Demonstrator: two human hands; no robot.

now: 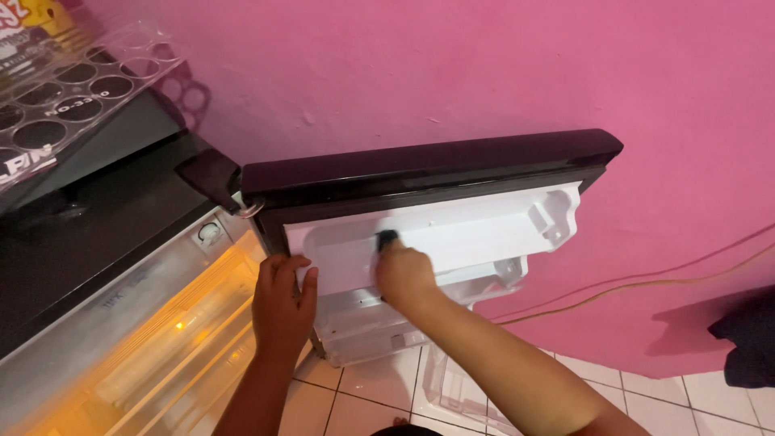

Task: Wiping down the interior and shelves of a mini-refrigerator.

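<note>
A dark fridge door (436, 165) stands swung open against the pink wall, its white inner liner (468, 230) facing me. My left hand (282, 303) grips the liner's left edge near the hinge side, fingers curled over it. On the upper liner panel, my right hand (404, 270) presses a small dark pad or cloth (387, 238). White door shelves (371, 323) sit below both hands.
The lit fridge interior (161, 339) glows orange at lower left. A clear egg tray (73, 89) lies on the dark fridge top. A clear plastic bin (452, 387) rests on the white tiled floor. Cables (646, 282) run along the wall; dark fabric (751, 339) at right.
</note>
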